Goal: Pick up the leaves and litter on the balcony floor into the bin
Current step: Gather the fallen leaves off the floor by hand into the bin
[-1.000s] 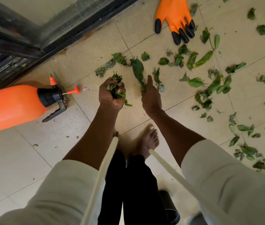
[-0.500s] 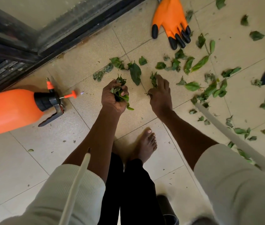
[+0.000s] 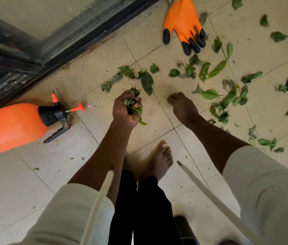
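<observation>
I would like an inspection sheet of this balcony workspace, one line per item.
Surface: tiled floor, small crumbs on it.
Job's things: leaves scattered, mostly at right; a large leaf beyond the left hand; dark rim at the bottom edge, perhaps the bin, cannot tell.
Clutter: orange sprayer lying at left; orange glove at top.
Hands: left hand grips a bunch of leaves; right hand reaches to the floor, fingers curled, contents unclear.
Cables: two white cords hanging.
Surroundings: dark door frame.
</observation>
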Demonstrator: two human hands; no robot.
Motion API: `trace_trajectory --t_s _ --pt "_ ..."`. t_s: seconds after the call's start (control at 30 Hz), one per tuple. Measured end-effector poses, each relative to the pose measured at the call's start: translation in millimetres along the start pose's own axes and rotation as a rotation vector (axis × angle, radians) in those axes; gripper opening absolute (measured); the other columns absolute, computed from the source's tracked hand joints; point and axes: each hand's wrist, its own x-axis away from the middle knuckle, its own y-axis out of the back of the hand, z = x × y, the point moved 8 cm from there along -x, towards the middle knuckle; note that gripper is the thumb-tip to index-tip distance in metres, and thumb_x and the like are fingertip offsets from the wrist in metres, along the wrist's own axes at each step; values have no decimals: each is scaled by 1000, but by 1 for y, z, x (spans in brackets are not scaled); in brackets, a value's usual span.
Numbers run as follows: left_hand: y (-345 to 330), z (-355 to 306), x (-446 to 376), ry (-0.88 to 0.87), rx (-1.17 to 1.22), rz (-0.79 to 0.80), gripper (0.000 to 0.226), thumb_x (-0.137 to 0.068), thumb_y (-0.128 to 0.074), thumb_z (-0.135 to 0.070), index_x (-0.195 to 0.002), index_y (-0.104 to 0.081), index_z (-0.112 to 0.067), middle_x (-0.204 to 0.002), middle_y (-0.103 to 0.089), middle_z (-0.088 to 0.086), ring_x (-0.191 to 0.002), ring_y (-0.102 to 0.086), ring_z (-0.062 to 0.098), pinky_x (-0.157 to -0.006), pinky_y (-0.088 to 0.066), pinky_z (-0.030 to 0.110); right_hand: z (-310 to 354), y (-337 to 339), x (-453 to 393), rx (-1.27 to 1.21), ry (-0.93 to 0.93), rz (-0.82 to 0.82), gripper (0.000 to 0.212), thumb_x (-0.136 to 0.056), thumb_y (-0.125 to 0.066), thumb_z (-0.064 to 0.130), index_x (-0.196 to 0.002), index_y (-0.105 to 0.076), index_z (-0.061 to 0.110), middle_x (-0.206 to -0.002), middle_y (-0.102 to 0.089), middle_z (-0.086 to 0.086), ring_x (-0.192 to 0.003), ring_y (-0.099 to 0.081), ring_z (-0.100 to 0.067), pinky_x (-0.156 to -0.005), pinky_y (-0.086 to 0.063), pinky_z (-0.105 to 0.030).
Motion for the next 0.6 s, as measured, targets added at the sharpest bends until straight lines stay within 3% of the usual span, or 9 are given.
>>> trace_trajectory --t_s 0.1,0.23,0.3,0.4,0.53,0.6 --pt "-6 -2 1 -6 17 2 24 -90 -41 2 -71 -50 -10 -61 -52 7 -51 -48 17 -36 -36 18 -12 31 -25 -138 -224 -139 60 -87 -50 -10 -144 -43 7 -119 -58 -26 -104 -58 -41 -82 -55 -47" --pt "-17 -3 -2 -2 30 18 25 -89 -41 1 -70 -51 -10 -60 -52 6 -53 -48 16 -37 -36 18 -20 46 -65 -209 -428 -154 81 -87 -54 -13 -156 -16 7 -147 -31 -24 -114 -55 -35 -93 -50 -37" --pt "-20 -4 -3 -6 29 18 24 -89 -42 1 -70 -53 -9 -61 -52 6 -52 -48 16 -36 -37 18 -30 33 -66 -240 -565 -113 59 -92 -48 -7 -148 -31 0 -145 -32 -24 -116 -54 -37 -94 -48 -35" --pt "-22 -6 -5 -13 33 10 22 -89 -42 2 -73 -52 -9 -61 -52 7 -51 -49 17 -37 -38 18 -31 20 -51 -239 -669 -182 25 -93 -44 -5 -114 -59 -5 -131 -43 -22 -108 -56 -36 -91 -51 -36" --pt "-18 -15 -4 -25 40 1 22 -89 -42 3 -72 -52 -9 -61 -51 7 -51 -49 17 -37 -38 18 -19 17 -45 -321 -610 -280 23 -90 -44 -8 -102 -64 -7 -116 -53 -19 -99 -55 -32 -83 -51 -35" --pt "-15 -20 -5 -25 51 -3 25 -90 -41 3 -71 -52 -9 -62 -51 7 -50 -49 17 -37 -38 18 -11 18 -54 -435 -565 -274 22 -91 -48 -5 -105 -64 -4 -109 -55 -11 -90 -52 -16 -76 -46 -26"
